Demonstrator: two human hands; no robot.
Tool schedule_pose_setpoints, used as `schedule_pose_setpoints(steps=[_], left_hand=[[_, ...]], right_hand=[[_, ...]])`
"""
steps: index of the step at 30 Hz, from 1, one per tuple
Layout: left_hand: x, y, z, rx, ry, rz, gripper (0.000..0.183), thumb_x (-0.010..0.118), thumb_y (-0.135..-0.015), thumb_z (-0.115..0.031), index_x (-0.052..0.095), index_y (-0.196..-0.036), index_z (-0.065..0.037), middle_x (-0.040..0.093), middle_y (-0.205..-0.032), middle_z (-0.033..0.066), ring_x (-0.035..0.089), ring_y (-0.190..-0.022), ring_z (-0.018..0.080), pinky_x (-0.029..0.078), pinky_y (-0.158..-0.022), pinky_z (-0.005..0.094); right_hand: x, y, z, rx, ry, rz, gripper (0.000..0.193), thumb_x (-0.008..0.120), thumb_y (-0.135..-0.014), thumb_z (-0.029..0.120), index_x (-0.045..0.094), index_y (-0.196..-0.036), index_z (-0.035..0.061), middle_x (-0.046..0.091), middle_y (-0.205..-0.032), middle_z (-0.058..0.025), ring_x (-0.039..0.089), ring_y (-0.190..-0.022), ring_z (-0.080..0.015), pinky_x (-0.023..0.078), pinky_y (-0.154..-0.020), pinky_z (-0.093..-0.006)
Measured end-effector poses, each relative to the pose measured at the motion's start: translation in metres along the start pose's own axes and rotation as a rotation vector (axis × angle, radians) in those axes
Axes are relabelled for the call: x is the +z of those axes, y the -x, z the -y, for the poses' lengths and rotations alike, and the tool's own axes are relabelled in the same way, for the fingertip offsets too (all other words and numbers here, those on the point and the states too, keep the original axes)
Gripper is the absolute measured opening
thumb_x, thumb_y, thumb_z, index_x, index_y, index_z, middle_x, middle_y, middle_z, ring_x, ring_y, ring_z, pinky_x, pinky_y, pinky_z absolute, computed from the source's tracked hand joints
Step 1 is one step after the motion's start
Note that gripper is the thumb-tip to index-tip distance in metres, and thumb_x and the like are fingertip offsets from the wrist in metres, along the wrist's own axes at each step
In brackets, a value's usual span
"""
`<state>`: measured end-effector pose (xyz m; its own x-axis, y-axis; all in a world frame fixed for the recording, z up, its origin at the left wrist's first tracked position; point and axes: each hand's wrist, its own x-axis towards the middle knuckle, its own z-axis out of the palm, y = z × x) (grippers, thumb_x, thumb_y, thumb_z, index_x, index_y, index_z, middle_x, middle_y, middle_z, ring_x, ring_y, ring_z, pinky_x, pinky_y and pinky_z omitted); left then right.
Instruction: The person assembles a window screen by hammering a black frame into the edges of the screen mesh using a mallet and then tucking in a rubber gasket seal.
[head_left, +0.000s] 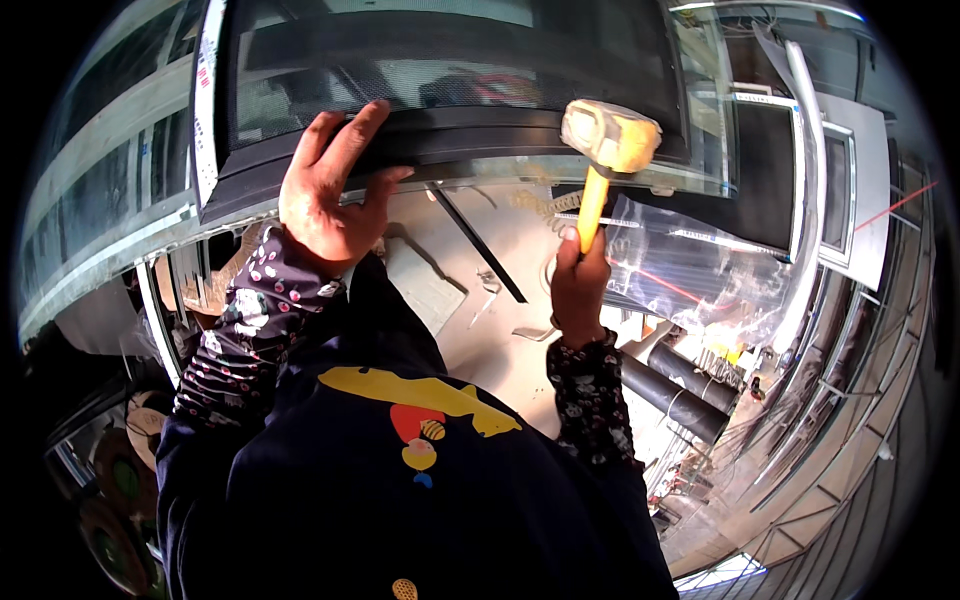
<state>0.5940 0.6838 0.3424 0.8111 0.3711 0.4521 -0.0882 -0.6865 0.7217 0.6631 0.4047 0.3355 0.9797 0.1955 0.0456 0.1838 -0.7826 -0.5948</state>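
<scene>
Across the upper view, a large black rectangular frame (480, 130) with dark mesh is lying before the person. Left of centre, the bare left hand (333, 205) is resting on its near bar, fingers spreading apart. Rightward, a blocky-headed, yellow-handled mallet (610, 145) is overlapping that bar; I cannot tell whether they are touching. The right hand (582, 280) is gripping the handle, fingers wrapping around it.
</scene>
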Motion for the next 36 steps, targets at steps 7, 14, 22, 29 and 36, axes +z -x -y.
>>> schedule_pose_setpoints(steps=[7, 14, 22, 29, 36], left_hand=[[0.001, 0.001, 0.004, -0.033, 0.019, -0.003, 0.059, 0.077, -0.066, -0.002, 0.057, -0.121, -0.004, 0.062, -0.116, 0.0105, 0.055, -0.1, 0.0344, 0.048, -0.089, 0.0372], [-0.002, -0.003, 0.0, 0.032, 0.012, -0.024, 0.058, 0.075, -0.065, 0.002, 0.059, -0.12, -0.003, 0.061, -0.107, 0.0138, 0.057, -0.095, 0.0294, 0.049, -0.084, 0.0345], [0.001, 0.001, 0.008, 0.031, 0.053, -0.039, 0.059, 0.076, -0.066, 0.0, 0.057, -0.121, -0.003, 0.062, -0.109, 0.0131, 0.056, -0.097, 0.0308, 0.049, -0.084, 0.0355], [-0.003, 0.0, 0.006, 0.065, 0.025, -0.015, 0.057, 0.076, -0.067, -0.003, 0.058, -0.121, -0.003, 0.062, -0.11, 0.0132, 0.056, -0.098, 0.0314, 0.047, -0.087, 0.0362], [-0.004, -0.003, 0.005, 0.025, 0.027, 0.011, 0.056, 0.078, -0.066, -0.003, 0.058, -0.118, -0.001, 0.062, -0.106, 0.0151, 0.055, -0.096, 0.0332, 0.049, -0.084, 0.0368]], right_hand=[[-0.047, -0.019, 0.029, -0.006, -0.245, -0.076, 0.028, 0.048, -0.098, 0.027, 0.054, -0.086, 0.0035, 0.049, -0.06, -0.003, 0.049, -0.051, -0.0105, 0.039, -0.044, -0.0247], [0.0, -0.002, 0.017, -0.085, -0.002, 0.027, 0.021, 0.049, -0.096, 0.023, 0.047, -0.095, 0.0024, 0.051, -0.062, -0.0134, 0.053, -0.053, -0.0281, 0.041, -0.051, -0.0386], [-0.02, -0.003, 0.035, -0.013, -0.024, 0.168, 0.018, 0.049, -0.096, 0.019, 0.049, -0.092, 0.0011, 0.051, -0.063, -0.0101, 0.048, -0.053, -0.02, 0.04, -0.052, -0.0342], [-0.029, -0.003, 0.037, 0.127, -0.272, 0.21, 0.018, 0.053, -0.094, 0.015, 0.055, -0.103, -0.0001, 0.055, -0.066, -0.0063, 0.054, -0.057, -0.0124, 0.042, -0.054, -0.0267], [-0.028, -0.005, 0.038, 0.07, -0.192, 0.21, 0.017, 0.053, -0.094, 0.017, 0.049, -0.091, -0.0002, 0.055, -0.06, -0.0165, 0.059, -0.055, -0.0327, 0.045, -0.05, -0.0387]])
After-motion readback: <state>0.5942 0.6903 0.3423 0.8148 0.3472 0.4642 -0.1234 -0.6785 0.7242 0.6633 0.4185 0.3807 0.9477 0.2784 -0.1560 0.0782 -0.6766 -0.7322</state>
